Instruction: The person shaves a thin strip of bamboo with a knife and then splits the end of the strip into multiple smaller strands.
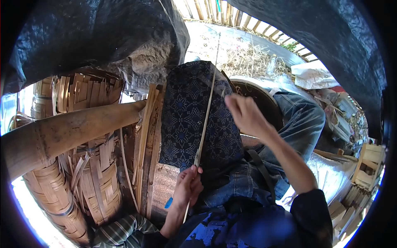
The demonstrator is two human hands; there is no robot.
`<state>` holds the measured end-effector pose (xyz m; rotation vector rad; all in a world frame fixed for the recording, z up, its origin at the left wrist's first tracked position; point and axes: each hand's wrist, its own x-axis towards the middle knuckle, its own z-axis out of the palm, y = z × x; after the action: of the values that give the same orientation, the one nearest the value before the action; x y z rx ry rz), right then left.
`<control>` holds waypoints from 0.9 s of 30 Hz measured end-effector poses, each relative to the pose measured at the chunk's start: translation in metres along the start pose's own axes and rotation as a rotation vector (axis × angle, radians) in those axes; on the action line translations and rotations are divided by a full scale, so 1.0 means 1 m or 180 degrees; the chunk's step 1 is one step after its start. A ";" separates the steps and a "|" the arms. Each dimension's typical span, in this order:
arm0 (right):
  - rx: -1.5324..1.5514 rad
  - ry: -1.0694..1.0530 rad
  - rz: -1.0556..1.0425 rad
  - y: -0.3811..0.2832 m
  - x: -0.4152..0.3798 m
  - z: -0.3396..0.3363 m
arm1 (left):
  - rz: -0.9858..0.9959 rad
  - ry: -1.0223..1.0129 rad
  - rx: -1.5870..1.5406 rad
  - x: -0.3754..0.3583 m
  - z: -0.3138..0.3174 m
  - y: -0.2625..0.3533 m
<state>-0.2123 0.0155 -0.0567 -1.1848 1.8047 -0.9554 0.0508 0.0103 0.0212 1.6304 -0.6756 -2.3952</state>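
My left hand [188, 188] is closed round a long thin bamboo strip [206, 111], low in front of my body. The strip runs up from below that hand across a dark patterned cloth [186, 115] spread over my lap. A short greyish piece [197, 158] shows along the strip just above my left fingers. By my left wrist is a small blue object [168, 202]. My right hand [248, 115], slightly blurred, hovers over the cloth's right side with curled fingers, just right of the strip. Whatever is between those fingers I cannot make out.
A thick bamboo pole [74, 132] juts in from the left above woven bamboo baskets [95, 182]. Split bamboo slats [149, 153] stand beside the cloth. A round dark basin-like object [260, 103] sits behind my right arm. Dark sheeting [95, 33] hangs overhead, and wood shavings [248, 58] lie beyond.
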 end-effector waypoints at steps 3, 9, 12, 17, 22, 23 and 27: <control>-0.0351 0.0102 -0.0231 -0.007 -0.038 0.022 | -0.0619 -0.0525 -0.1701 0.010 -0.009 -0.001; -0.0907 0.0252 -0.0172 -0.008 -0.038 0.036 | -0.0703 -0.0735 -0.2695 0.009 -0.011 -0.009; -0.1108 0.0581 -0.0024 0.007 -0.013 0.030 | -0.0814 -0.0759 -0.2552 -0.012 -0.007 -0.014; -0.0974 0.0079 0.0609 0.051 0.055 0.005 | -0.0500 -0.0025 -0.0948 -0.049 -0.005 -0.011; -0.0366 0.0222 0.0420 0.001 0.029 -0.007 | 0.0099 0.0462 0.0747 -0.028 0.001 -0.002; -0.0200 0.0184 0.0185 -0.011 0.012 -0.002 | 0.0369 0.0548 0.1209 -0.020 0.006 -0.002; -0.0835 0.0067 -0.0224 -0.028 -0.040 0.016 | 0.1297 0.0734 0.2581 0.009 0.007 -0.003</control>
<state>-0.1766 0.0422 -0.0317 -1.4110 1.9603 -0.7889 0.0407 0.0116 0.0144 1.7260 -1.8756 -1.6833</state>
